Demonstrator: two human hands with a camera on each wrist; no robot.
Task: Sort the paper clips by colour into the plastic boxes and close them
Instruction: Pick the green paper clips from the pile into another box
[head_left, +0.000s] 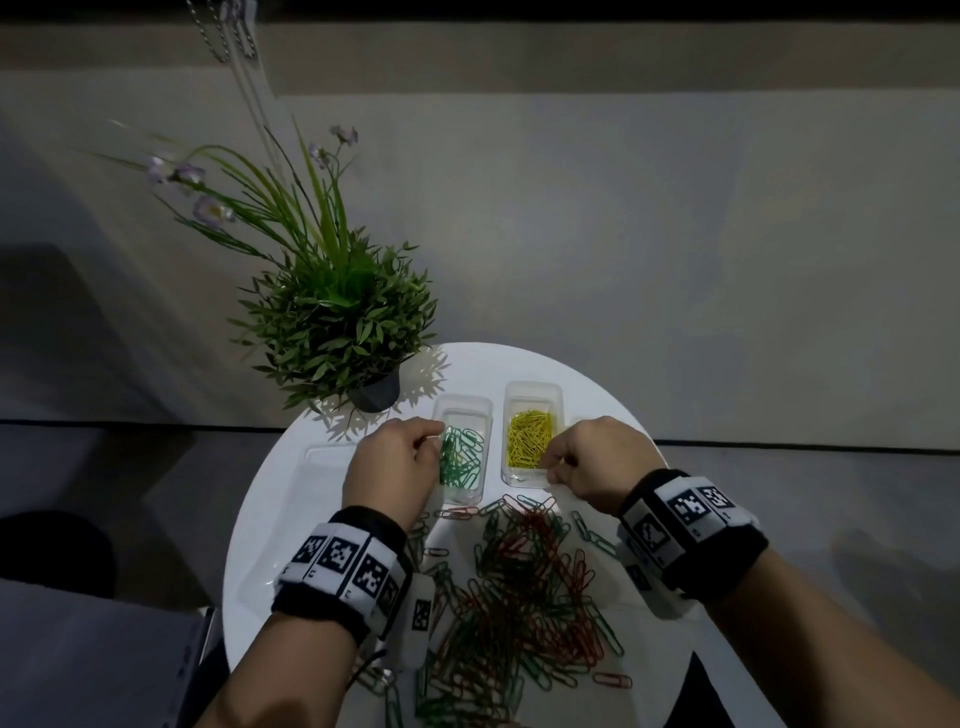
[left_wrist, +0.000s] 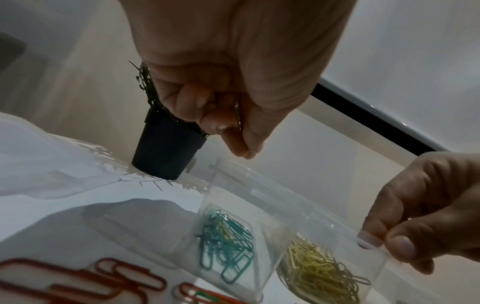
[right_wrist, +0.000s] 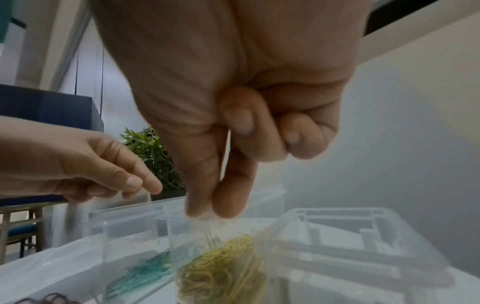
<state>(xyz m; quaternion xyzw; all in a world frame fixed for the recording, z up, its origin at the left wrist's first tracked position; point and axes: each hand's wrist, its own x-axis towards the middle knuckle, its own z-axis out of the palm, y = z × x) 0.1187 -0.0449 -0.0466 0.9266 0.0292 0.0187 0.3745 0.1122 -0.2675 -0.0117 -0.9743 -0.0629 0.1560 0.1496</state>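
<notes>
Red and green paper clips (head_left: 524, 577) lie heaped nearest. Beyond, the left hand (head_left: 390, 465) pinches a clip over the green box (head_left: 462, 451); the right hand (head_left: 597, 462) pinches the yellow box (head_left: 530, 434) rim. Release only directly above the matching colour.

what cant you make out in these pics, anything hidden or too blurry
- Left hand: curled fingers hide what it pinches; left wrist view shows only a thin dark sliver.
- Right hand: fingertips blurred at the yellow clip box rim, so its grip is unclear.
- Loose clip pile: wristbands and the bottom edge of the head view cut it off.
- Clear lids: blurred.
</notes>
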